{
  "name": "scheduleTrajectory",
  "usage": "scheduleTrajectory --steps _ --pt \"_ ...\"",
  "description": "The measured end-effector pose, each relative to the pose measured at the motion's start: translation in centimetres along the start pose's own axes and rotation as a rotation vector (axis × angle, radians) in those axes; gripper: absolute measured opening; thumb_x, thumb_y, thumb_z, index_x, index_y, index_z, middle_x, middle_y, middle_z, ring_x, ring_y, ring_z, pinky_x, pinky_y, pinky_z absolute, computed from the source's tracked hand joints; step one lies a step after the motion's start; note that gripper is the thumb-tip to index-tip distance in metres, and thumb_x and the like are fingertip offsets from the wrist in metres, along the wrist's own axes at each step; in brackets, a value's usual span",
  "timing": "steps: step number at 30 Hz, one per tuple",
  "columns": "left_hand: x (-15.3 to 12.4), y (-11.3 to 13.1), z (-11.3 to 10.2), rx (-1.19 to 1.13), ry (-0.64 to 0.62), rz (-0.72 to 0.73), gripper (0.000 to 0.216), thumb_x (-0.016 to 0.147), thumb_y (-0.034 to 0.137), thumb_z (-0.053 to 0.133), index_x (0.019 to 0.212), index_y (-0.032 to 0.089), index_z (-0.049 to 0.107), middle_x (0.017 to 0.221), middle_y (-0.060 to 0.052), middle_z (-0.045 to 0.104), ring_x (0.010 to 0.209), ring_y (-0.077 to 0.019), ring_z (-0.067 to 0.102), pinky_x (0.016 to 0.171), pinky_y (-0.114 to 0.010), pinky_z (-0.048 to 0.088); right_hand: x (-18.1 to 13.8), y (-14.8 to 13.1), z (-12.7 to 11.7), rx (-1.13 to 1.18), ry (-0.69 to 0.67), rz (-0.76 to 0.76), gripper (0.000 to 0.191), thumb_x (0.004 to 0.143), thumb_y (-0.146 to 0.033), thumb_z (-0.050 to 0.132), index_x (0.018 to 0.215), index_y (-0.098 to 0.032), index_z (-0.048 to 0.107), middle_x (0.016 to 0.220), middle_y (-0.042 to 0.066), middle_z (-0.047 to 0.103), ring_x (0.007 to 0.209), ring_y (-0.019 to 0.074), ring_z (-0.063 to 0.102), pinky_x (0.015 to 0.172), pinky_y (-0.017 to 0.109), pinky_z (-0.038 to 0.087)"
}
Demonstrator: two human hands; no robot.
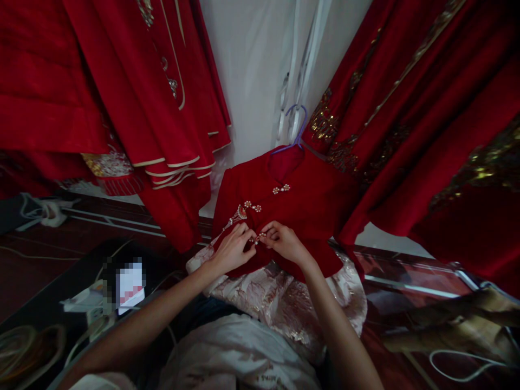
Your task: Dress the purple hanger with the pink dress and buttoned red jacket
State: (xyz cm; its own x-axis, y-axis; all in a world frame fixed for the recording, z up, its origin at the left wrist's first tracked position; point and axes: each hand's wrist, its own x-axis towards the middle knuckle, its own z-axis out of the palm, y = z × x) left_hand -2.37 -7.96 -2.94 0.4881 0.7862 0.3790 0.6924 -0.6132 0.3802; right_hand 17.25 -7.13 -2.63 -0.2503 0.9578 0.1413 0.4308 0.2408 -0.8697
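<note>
A red jacket point(312, 216) hangs from a purple hanger point(298, 140) in front of me, its lower part spread over my lap. Pearl-like beaded clasps point(281, 189) sit at its neck, and a beaded tassel ornament point(242, 211) lies on its left side. My left hand point(234, 248) and my right hand point(284, 242) meet at the front opening. Both pinch a small beaded clasp point(257, 238) between their fingertips, which partly cover it. Beneath the jacket, cream brocade fabric point(280, 292) with a metallic sheen drapes over my legs.
Red garments with pale piping point(162, 108) hang at the left; red garments with gold embroidery point(390, 119) hang at the right. A lit, blurred phone screen point(130, 287) and a white power strip point(87, 298) with cables are at lower left. Brown packaging point(455, 319) lies at lower right.
</note>
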Motion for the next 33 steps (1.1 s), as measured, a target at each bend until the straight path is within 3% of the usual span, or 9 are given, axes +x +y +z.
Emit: scheduleTrajectory --steps 4,9,13,16,20,27,33 --pt "0.3 -0.2 -0.4 -0.072 -0.003 -0.017 0.013 0.078 0.020 0.057 0.091 0.021 0.059 0.089 -0.001 0.053 0.085 -0.0160 0.054 0.077 -0.028 0.043 -0.2 -0.6 -0.5 0.113 -0.057 0.023 0.022 0.077 -0.030 0.068 0.092 -0.017 0.060 0.074 0.000 0.063 0.060 0.0105 0.060 0.056 0.023 0.050" --pt "0.6 -0.6 -1.0 -0.136 -0.032 -0.142 0.009 0.079 0.021 0.055 0.088 0.021 0.058 0.072 0.003 0.053 0.064 -0.0116 0.051 0.062 -0.025 0.038 -0.4 -1.2 -0.9 0.203 -0.091 0.058 0.024 0.074 -0.029 0.070 0.091 -0.016 0.060 0.070 -0.001 0.061 0.060 0.0110 0.059 0.056 0.024 0.051" --pt "0.3 -0.2 -0.9 -0.007 -0.005 -0.073 0.027 0.076 0.023 0.058 0.103 0.023 0.058 0.091 -0.001 0.055 0.084 -0.0163 0.055 0.070 -0.027 0.043 -0.3 -0.8 -0.8 0.153 -0.079 0.046 0.020 0.076 -0.026 0.067 0.092 -0.016 0.060 0.073 0.000 0.063 0.059 0.0108 0.060 0.057 0.024 0.051" --pt "0.0 0.0 -0.6 0.084 -0.030 0.012 0.023 0.077 0.024 0.060 0.100 0.023 0.060 0.097 -0.003 0.052 0.094 -0.0194 0.053 0.076 -0.029 0.045 -0.3 -0.6 -0.9 0.120 -0.088 0.035 0.020 0.076 -0.027 0.067 0.092 -0.016 0.060 0.075 0.001 0.064 0.060 0.0108 0.060 0.057 0.024 0.050" --pt "0.0 -0.2 -0.6 0.089 -0.057 0.036 0.012 0.081 0.022 0.057 0.093 0.023 0.060 0.093 -0.002 0.050 0.093 -0.0182 0.053 0.079 -0.029 0.046 -0.4 -0.7 -1.1 0.117 -0.096 0.016 0.020 0.076 -0.026 0.067 0.092 -0.016 0.060 0.071 0.000 0.062 0.060 0.0108 0.059 0.057 0.023 0.050" --pt "0.5 -0.5 -1.3 0.045 -0.021 0.062 0.013 0.089 0.030 0.053 0.093 0.021 0.062 0.093 -0.004 0.055 0.093 -0.0181 0.056 0.082 -0.031 0.047 -0.5 -1.1 -1.1 0.095 -0.105 0.012 0.021 0.076 -0.027 0.068 0.092 -0.015 0.061 0.072 0.001 0.063 0.062 0.0109 0.059 0.056 0.023 0.049" --pt "0.5 -0.1 -1.4 -0.131 -0.020 -0.101 0.015 0.086 0.027 0.057 0.093 0.020 0.067 0.082 -0.001 0.067 0.070 -0.0133 0.063 0.070 -0.025 0.050 -0.1 -0.7 0.0 0.123 -0.026 0.016 0.021 0.077 -0.027 0.067 0.093 -0.016 0.060 0.073 0.000 0.062 0.062 0.0109 0.061 0.056 0.023 0.052"
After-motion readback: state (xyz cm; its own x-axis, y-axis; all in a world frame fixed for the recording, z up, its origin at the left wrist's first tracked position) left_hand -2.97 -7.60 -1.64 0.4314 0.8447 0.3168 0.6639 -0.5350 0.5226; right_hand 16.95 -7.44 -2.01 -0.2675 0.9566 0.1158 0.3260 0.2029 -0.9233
